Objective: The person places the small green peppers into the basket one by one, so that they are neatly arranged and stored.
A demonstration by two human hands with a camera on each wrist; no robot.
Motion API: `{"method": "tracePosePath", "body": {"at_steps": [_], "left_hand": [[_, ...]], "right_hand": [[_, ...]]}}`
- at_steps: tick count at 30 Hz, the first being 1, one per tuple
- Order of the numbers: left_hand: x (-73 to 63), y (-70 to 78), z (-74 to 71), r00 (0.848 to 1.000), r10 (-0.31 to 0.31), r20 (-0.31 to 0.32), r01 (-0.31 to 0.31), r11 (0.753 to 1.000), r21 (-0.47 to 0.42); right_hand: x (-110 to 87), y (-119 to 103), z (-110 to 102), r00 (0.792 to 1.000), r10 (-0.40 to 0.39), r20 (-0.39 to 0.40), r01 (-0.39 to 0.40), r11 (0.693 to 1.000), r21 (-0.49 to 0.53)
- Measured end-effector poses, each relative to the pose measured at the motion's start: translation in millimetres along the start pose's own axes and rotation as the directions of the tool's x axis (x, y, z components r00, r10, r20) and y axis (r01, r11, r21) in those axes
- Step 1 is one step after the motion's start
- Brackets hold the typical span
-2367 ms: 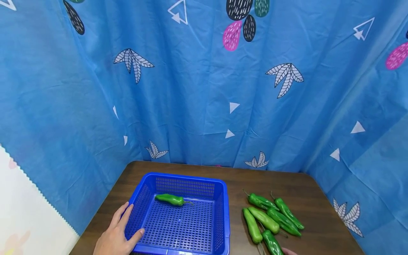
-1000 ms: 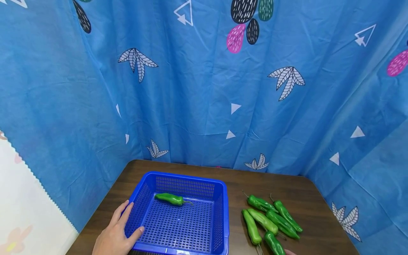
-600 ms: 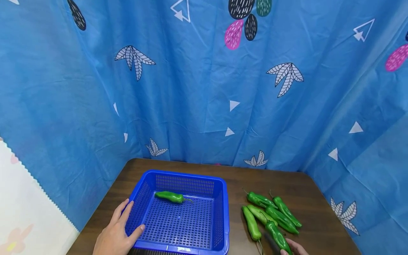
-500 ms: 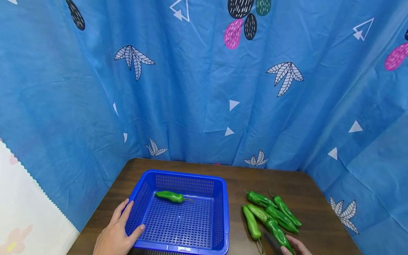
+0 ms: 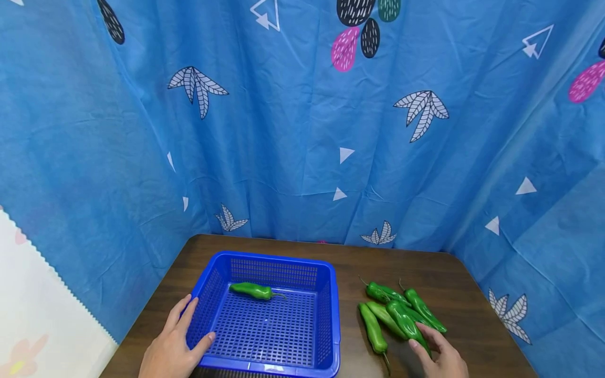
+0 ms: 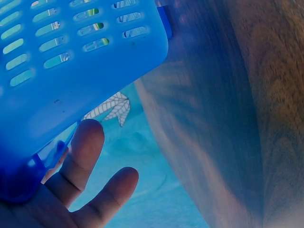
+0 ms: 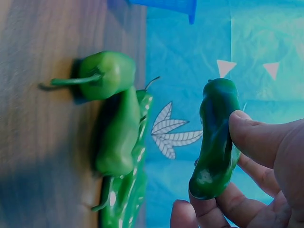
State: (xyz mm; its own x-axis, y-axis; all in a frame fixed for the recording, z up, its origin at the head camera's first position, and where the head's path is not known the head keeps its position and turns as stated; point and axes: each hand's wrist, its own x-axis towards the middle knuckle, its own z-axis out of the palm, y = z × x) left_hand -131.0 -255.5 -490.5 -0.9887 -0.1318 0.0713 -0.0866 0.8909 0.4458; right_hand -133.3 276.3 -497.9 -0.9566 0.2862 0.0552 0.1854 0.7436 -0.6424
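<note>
A blue plastic basket (image 5: 267, 362) with slotted walls stands on the table, with one green pepper (image 5: 252, 290) lying inside toward the back. My left hand (image 5: 172, 341) holds its left rim near the front corner, thumb over the inside and fingers along the outer wall. In the left wrist view two fingers (image 6: 85, 156) hang apart from the wall. My right hand (image 5: 440, 354) grips a dark green pepper (image 7: 216, 137) between thumb and fingers, raised above the table. Below and behind it lie several other peppers, among them a lighter green one (image 5: 373, 328) with its stem toward me.
The brown wooden table (image 5: 350, 262) has bare surface between the basket and the peppers. A patterned blue curtain (image 5: 302, 157) hangs behind and at both sides. One pepper (image 5: 424, 310) lies at the pile's right edge.
My right hand has come further into view, lifting the dark green pepper up and forward over the pile. My left hand and the basket have stayed put.
</note>
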Motion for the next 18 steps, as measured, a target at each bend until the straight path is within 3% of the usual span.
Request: {"method": "tracePosePath", "body": {"at_steps": [7, 18], "left_hand": [[-0.6, -1.4, 1.1, 0.999, 0.017, -0.032, -0.017, 1.0, 0.006], [-1.6, -0.9, 1.6, 0.999, 0.022, -0.041, -0.021, 1.0, 0.011]], "right_hand": [[0.0, -32, -13, 0.997, 0.018, 0.079, -0.02, 1.0, 0.013], [1.3, -65, -15, 0.995, -0.017, 0.094, 0.012, 0.999, 0.047]]}}
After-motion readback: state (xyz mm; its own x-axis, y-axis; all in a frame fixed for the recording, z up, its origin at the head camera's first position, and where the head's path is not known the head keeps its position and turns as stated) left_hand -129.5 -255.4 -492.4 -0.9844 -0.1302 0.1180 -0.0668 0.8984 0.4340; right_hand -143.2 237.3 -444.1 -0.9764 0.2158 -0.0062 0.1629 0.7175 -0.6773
